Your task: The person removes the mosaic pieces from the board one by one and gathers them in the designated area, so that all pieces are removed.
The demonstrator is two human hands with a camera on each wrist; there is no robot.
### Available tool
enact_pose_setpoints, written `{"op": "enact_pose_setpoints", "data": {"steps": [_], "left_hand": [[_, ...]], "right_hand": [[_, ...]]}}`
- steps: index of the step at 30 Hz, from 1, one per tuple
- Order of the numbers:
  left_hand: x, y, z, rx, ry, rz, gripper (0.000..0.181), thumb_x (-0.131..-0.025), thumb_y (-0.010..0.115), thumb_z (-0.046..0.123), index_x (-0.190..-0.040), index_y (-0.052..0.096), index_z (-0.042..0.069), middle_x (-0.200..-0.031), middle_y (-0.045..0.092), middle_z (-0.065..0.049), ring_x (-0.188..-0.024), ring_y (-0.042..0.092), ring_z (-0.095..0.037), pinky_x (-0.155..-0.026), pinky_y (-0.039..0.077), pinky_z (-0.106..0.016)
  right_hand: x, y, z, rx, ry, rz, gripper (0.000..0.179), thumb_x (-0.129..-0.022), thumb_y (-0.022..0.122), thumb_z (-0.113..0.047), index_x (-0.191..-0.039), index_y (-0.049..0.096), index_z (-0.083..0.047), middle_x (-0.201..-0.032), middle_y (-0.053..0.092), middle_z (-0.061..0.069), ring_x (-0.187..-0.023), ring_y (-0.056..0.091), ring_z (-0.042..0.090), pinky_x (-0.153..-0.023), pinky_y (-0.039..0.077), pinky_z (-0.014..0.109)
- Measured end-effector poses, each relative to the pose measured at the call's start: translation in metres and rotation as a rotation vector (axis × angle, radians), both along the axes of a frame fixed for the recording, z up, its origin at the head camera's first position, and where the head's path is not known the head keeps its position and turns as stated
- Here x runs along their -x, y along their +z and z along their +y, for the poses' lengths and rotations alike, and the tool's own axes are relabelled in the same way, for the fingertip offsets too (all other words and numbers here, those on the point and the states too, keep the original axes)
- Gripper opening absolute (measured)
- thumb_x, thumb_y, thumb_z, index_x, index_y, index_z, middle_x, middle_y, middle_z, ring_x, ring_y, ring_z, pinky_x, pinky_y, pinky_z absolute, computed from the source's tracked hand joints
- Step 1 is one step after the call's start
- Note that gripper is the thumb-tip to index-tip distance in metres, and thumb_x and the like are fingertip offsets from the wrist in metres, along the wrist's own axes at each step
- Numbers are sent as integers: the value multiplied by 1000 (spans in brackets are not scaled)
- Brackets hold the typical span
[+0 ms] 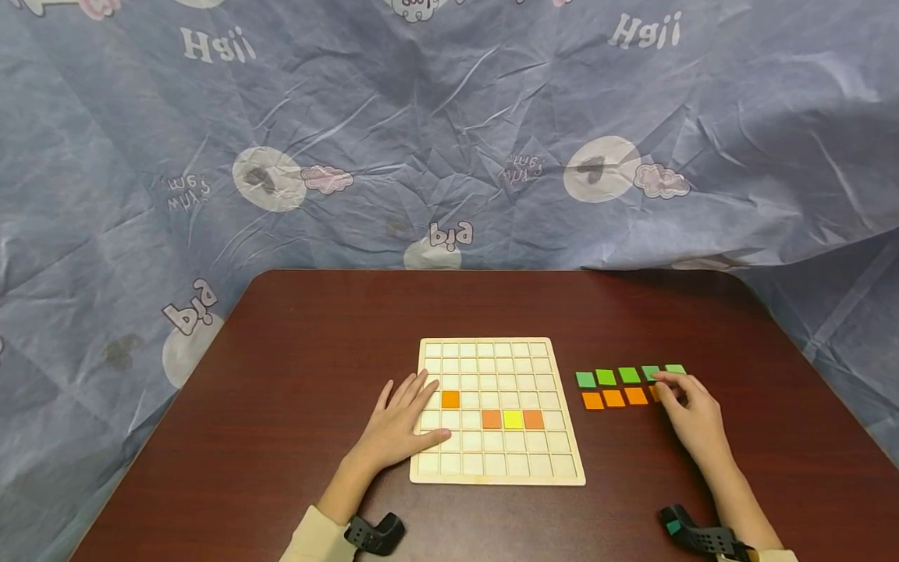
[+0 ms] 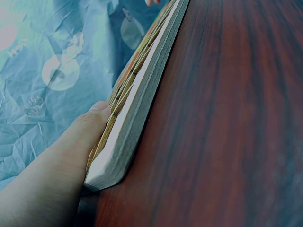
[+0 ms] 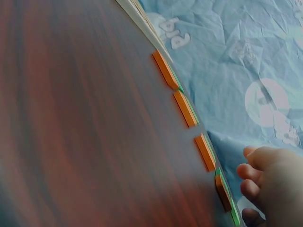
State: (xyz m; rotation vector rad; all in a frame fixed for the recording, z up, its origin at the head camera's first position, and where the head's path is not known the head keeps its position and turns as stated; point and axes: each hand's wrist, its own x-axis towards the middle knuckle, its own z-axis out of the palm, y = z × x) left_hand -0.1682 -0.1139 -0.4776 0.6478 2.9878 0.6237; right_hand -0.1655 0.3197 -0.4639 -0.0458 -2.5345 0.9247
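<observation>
A pale wooden grid board [image 1: 499, 476] lies on the table, with an orange tile [image 1: 450, 400], two darker orange tiles and a yellow tile [image 1: 513, 420] in its cells. My left hand [image 1: 400, 428] rests on the board's left side with fingers spread; its thumb [image 2: 90, 125] lies along the board's edge in the left wrist view. To the right of the board, green tiles [image 1: 629, 375] form a row behind orange tiles [image 1: 614, 398]. My right hand [image 1: 691, 414] hovers over the right end of these rows, fingers bent, partly covering the last orange tile. No tile shows between its fingers.
The dark reddish-brown table [image 1: 337, 328] runs back to a blue-grey printed cloth [image 1: 449, 140] that hangs behind it. A dark wrist device [image 1: 375, 535] is on the left wrist, and another [image 1: 702, 537] on the right.
</observation>
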Motion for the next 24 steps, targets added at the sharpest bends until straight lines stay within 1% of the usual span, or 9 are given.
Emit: {"op": "enact_pose_setpoints", "data": {"steps": [4, 6, 9, 11, 12, 14, 18, 20, 24], "left_hand": [[0, 1, 0, 0, 1, -4, 83, -79, 44, 69, -146, 20, 26, -154, 13, 2, -142, 13, -19, -113, 2, -50], [0, 1, -1, -1, 2, -8, 83, -80, 44, 68, -146, 21, 25, -154, 13, 2, -142, 12, -19, -113, 2, -50], [-1, 1, -1, 4, 2, -9, 83, -79, 44, 69, -146, 21, 25, -154, 13, 2, -142, 12, -19, -113, 2, -50], [-1, 1, -2, 5, 2, -6, 83, -79, 44, 69, -146, 21, 25, -154, 13, 2, -142, 13, -19, -113, 2, -50], [-1, 0, -2, 6, 2, -2, 83, -79, 44, 69, -146, 21, 25, -154, 14, 2, -142, 13, -18, -113, 2, -50], [0, -1, -1, 10, 2, 1, 83, -79, 43, 70, -146, 20, 26, -154, 13, 2, -142, 13, -18, -113, 2, -50], [0, -2, -1, 10, 1, 1, 83, -79, 42, 70, -146, 20, 27, -154, 13, 2, -142, 12, -18, -113, 2, -50], [0, -2, -1, 8, 1, 0, 83, -79, 42, 70, -146, 20, 27, -154, 13, 2, -142, 12, -18, -113, 2, -50], [1, -1, -1, 13, 7, 5, 83, -79, 42, 71, -146, 21, 26, -154, 14, 2, -142, 13, -18, -113, 2, -50]], "right_hand": [[2, 4, -16, 30, 21, 16, 19, -91, 55, -20, -103, 65, -10, -77, 44, -20, -64, 38, -5, -53, 32, 16], [3, 8, -28, 37, 50, 19, 18, -91, 55, -19, -102, 66, -10, -77, 46, -16, -64, 38, -4, -53, 32, 16], [3, 14, -52, 43, 119, 9, 16, -90, 56, -16, -101, 66, -10, -77, 49, -7, -64, 38, -1, -52, 33, 17], [4, 17, -71, 50, 168, -11, 15, -90, 57, -14, -101, 66, -10, -76, 49, -3, -62, 38, 1, -51, 34, 18], [4, 19, -81, 54, 194, -18, 15, -89, 57, -14, -100, 66, -10, -77, 50, -2, -64, 39, 1, -52, 35, 17], [5, 22, -102, 53, 246, -46, 15, -89, 58, -13, -100, 67, -11, -78, 52, -2, -63, 39, 3, -52, 36, 18], [5, 27, -143, 54, 344, -110, 16, -88, 59, -15, -101, 67, -12, -82, 56, -5, -68, 44, 3, -57, 40, 18], [5, 28, -162, 50, 386, -141, 16, -88, 60, -15, -101, 67, -14, -82, 56, -6, -69, 45, 4, -59, 41, 18], [8, 27, -195, 28, 459, -172, 16, -88, 60, -17, -102, 67, -16, -84, 57, -9, -72, 48, 4, -62, 43, 18]]}}
